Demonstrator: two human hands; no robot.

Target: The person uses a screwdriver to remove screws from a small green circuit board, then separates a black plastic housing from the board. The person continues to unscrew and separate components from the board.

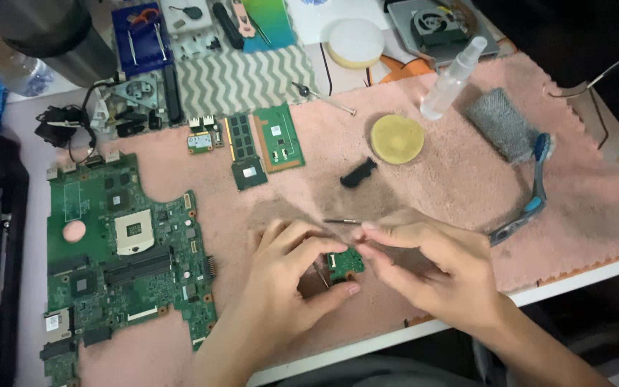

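1. Small green circuit board (345,263) sits between the two hands, low and in the middle of the pink mat (460,179), close to the front edge of the tabletop (574,281).
2. The left hand (288,276) has its fingers curled around the small board. The thumb is under it and the fingers are on top, so this hand is closed on the board.
3. The right hand (424,269) comes in from the right side. Its fingers are pinched on a thin metal tool (342,221), and its fingertips touch the right edge of the small board.
4. The thin tool lies sideways, and its tip points left, just above the board.
5. The board lies to the right of the left palm and to the left of the right palm. Both hands are right at it, but the left hand has the better hold.
6. A big green motherboard (127,265) lies on the left, well apart from the hands.
7. Two memory sticks (263,147) lie farther up the mat.
8. A small black piece (358,173) and a round yellow pad (396,139) are above the hands.
9. A clear spray bottle (453,77) and a blue toothbrush (535,186) lie to the right.
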